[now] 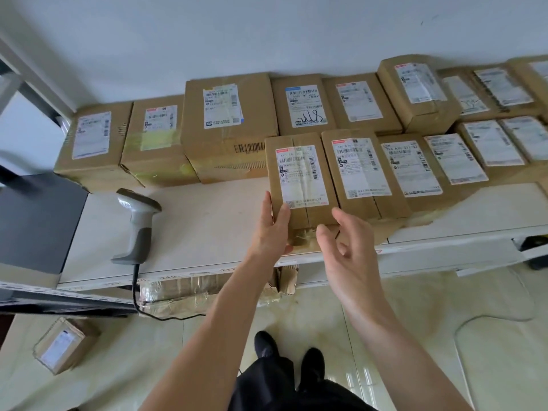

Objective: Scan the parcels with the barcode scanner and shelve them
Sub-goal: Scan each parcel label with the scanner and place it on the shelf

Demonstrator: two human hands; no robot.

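Floor parcel (65, 345): a small labelled carton is lying on the floor at the far left, well apart from the rest.
Barcode scanner (138, 225): it is lying untouched on the counter (207, 221), cable trailing over the front edge.
Left hand (271, 229): it is gripping the near left corner of the front parcel (299, 179), thumb up the side, fingers underneath.
Front parcel: it is sitting label-up at the counter's front edge, touching the parcel to its right.
Right hand (348, 247): it is hovering spread and relaxed just beside the parcel's near right corner, gripping nothing.
Step in hand: the parcel is probably being set down or taken up; which one is unclear.
Next move: it is calling for a free hand to fetch the scanner at the left and aim it at the label's barcode.
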